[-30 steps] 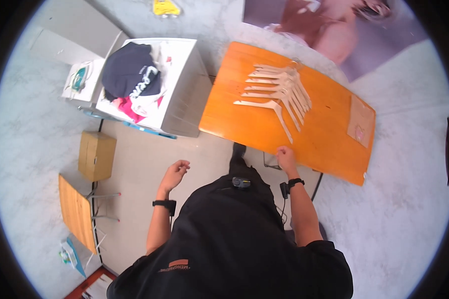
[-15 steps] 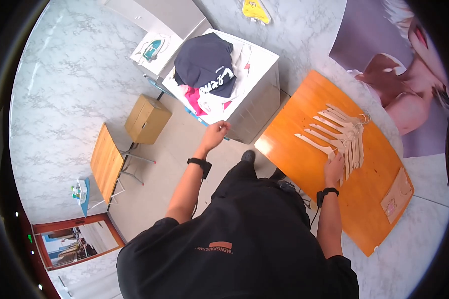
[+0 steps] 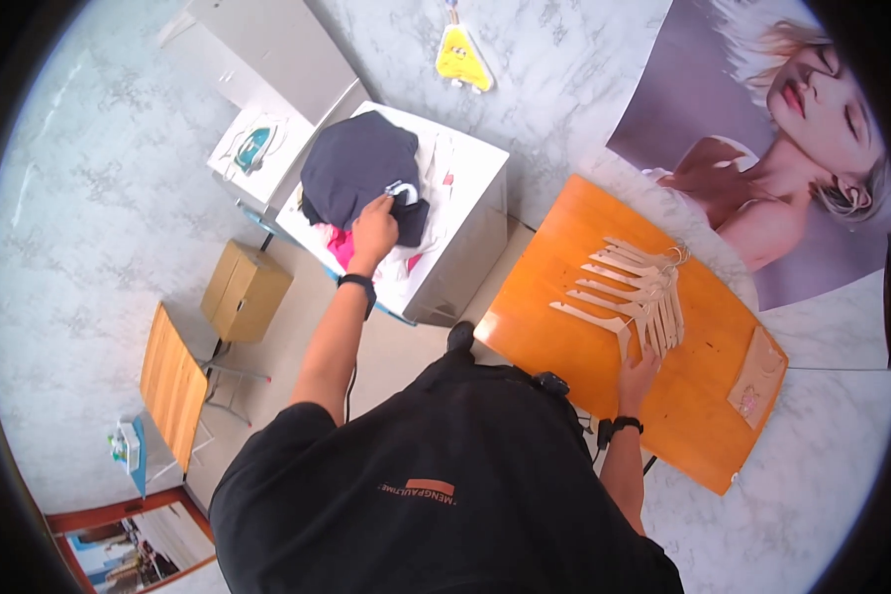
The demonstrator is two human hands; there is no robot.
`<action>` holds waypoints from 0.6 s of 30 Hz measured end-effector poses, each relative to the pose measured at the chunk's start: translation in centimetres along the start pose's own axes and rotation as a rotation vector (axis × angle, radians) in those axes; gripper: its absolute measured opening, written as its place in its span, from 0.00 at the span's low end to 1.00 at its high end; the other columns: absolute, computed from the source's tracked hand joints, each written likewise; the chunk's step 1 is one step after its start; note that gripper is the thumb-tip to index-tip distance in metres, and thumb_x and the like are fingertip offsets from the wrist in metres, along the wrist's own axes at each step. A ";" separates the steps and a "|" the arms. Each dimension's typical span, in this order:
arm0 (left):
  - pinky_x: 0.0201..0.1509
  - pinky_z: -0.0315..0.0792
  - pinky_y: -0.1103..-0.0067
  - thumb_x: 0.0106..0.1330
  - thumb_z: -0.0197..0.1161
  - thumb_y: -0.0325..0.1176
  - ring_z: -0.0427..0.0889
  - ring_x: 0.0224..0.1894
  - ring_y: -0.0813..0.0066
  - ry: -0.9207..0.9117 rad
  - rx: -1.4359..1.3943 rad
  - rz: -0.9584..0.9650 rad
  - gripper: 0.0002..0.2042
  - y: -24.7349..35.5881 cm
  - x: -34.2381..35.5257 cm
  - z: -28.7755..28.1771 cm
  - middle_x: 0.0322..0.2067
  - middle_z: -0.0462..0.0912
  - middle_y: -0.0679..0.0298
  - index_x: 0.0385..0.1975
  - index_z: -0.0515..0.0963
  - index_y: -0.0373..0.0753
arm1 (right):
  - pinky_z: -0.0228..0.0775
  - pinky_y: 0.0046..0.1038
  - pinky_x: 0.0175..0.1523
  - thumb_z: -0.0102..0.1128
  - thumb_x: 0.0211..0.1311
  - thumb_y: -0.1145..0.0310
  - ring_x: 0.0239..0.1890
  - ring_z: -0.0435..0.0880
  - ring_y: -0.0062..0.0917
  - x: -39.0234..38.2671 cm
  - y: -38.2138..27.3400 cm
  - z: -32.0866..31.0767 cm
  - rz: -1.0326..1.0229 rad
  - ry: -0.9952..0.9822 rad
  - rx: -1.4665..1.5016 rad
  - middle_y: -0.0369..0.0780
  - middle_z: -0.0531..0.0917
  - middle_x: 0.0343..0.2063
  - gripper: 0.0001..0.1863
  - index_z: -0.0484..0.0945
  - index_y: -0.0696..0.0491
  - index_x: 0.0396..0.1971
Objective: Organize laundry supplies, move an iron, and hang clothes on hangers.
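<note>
My left hand (image 3: 374, 230) reaches onto a heap of clothes and closes on the front of a dark navy shirt (image 3: 358, 163) with white lettering; the hand covers part of the lettering. Pink and white garments (image 3: 339, 245) lie beneath the shirt. On the orange table, my right hand (image 3: 641, 371) is closed at the near arm of a pale wooden hanger (image 3: 594, 315), the nearest in a row of several. The hangers overlap like a fan, their metal hooks (image 3: 679, 255) bunched at the far right.
The clothes lie on a white cabinet (image 3: 470, 163). An iron (image 3: 253, 148) stands on a white surface farther left. A flat brown packet (image 3: 759, 376) lies at the right end of the orange table (image 3: 525, 287). A cardboard box (image 3: 243, 297) and a folding table (image 3: 173, 386) stand at left.
My left hand has moved from in front of the cabinet onto the navy shirt. My right hand stays by the hangers. The whole view has shifted, with more of the wall poster showing.
</note>
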State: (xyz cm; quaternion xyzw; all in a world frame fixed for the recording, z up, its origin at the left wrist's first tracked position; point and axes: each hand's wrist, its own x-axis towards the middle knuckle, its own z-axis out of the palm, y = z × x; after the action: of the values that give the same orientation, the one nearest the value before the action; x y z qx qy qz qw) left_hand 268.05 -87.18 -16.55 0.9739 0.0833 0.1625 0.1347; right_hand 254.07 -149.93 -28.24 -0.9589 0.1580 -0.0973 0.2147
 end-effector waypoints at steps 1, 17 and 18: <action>0.66 0.74 0.60 0.66 0.57 0.26 0.81 0.62 0.54 0.094 -0.144 0.012 0.17 -1.3 0.9 -0.3 0.60 0.83 0.53 0.53 0.82 0.34 | 0.72 0.42 0.60 0.56 0.65 0.76 0.56 0.77 0.50 -0.2 0.3 -0.1 0.021 0.010 0.118 0.52 0.75 0.53 0.22 0.73 0.58 0.60; 0.43 0.73 0.86 0.70 0.62 0.20 0.80 0.38 0.86 0.435 -1.044 0.055 0.16 -5.3 20.7 -21.9 0.44 0.87 0.69 0.55 0.86 0.36 | 0.72 0.26 0.47 0.52 0.71 0.77 0.43 0.79 0.24 4.7 -9.6 -6.9 -0.031 0.173 0.426 0.40 0.80 0.44 0.13 0.79 0.58 0.51; 0.43 0.72 0.86 0.70 0.62 0.20 0.79 0.37 0.87 0.476 -1.056 0.083 0.16 -4.3 21.4 -23.6 0.43 0.87 0.69 0.55 0.86 0.35 | 0.72 0.26 0.47 0.52 0.71 0.77 0.43 0.79 0.24 5.2 -10.6 -7.5 -0.031 0.177 0.427 0.40 0.80 0.44 0.13 0.79 0.58 0.51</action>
State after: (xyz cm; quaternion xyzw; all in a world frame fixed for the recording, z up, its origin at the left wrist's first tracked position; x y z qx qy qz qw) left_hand 279.46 -73.11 10.00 0.7138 -0.0194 0.4017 0.5734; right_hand 259.72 -145.47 -16.27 -0.8818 0.1372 -0.2155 0.3964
